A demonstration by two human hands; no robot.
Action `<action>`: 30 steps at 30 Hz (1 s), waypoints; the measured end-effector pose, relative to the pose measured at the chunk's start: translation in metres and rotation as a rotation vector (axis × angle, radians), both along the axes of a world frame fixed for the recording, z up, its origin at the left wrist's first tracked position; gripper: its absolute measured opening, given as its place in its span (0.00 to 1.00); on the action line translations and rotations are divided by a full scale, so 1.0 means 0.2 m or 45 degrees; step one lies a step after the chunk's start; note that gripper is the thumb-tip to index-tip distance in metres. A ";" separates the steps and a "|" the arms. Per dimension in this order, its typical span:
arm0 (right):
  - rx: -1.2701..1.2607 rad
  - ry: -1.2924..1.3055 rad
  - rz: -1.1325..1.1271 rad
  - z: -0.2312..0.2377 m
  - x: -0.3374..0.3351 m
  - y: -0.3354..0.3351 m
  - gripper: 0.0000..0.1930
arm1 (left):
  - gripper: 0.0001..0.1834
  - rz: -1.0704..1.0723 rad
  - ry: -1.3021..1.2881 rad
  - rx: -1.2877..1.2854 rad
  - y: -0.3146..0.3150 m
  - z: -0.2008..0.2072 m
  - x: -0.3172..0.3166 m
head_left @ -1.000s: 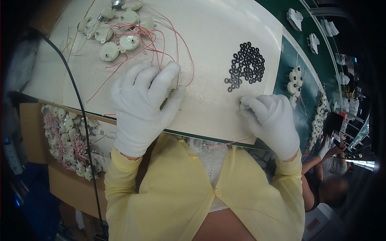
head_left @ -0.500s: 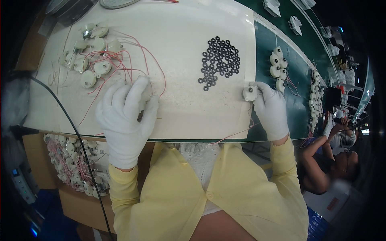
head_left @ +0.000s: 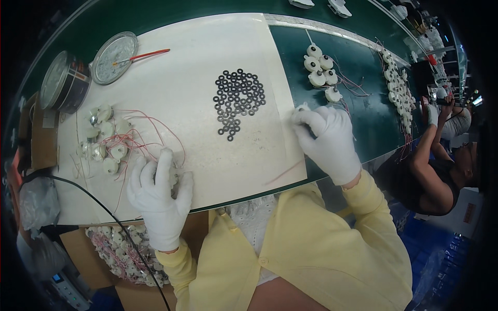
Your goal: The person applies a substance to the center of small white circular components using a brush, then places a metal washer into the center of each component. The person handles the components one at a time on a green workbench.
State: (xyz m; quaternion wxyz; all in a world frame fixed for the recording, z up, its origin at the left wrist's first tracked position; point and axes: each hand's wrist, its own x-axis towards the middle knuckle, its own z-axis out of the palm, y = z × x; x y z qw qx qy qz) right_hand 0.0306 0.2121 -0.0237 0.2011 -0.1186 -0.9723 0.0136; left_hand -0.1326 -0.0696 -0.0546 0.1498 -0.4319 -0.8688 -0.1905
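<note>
My left hand (head_left: 161, 199), in a white glove, is closed around a small white motor (head_left: 174, 179) just above the pale work sheet (head_left: 244, 171). Beside it lies a loose heap of similar white motors (head_left: 119, 150) with tangled pink-red wires. In its white glove, my right hand (head_left: 332, 142) pinches another small round white motor (head_left: 301, 109) at the sheet's right edge; curled fingers partly hide it. Several white motors (head_left: 313, 64) with dark centres stand beyond that hand on the green mat. Between my hands, farther off, black ring washers (head_left: 240, 93) lie spread out.
At the back left are a metal tin (head_left: 65, 83) and a round lid (head_left: 115, 57) with a red-handled brush (head_left: 150, 53) across it. A carton of wired motors (head_left: 122, 249) sits below the table. More motors (head_left: 398, 88) line the mat's far right, near another person (head_left: 436, 166).
The whole view has shifted, bringing the tin and lid into sight. My right hand has turned, its fingers curling more over the motor. My left hand keeps its motor near the heap.
</note>
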 end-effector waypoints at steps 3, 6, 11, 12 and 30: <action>0.093 0.061 -0.055 -0.03 0.02 0.10 0.09 | 0.31 -0.001 0.007 0.018 -0.03 -0.03 -0.01; 0.158 0.056 -0.165 -0.02 0.04 0.15 0.09 | 0.32 -0.020 0.001 0.075 -0.05 -0.04 -0.01; -0.108 0.189 -0.146 0.02 0.11 0.20 0.08 | 0.31 -0.049 0.027 0.157 -0.08 -0.05 -0.02; -0.171 0.236 -0.152 0.03 0.12 0.21 0.08 | 0.31 -0.044 0.040 0.171 -0.09 -0.05 -0.02; -0.538 0.095 0.559 0.17 -0.11 -0.36 0.29 | 0.31 -0.183 -0.702 1.057 0.08 0.08 0.19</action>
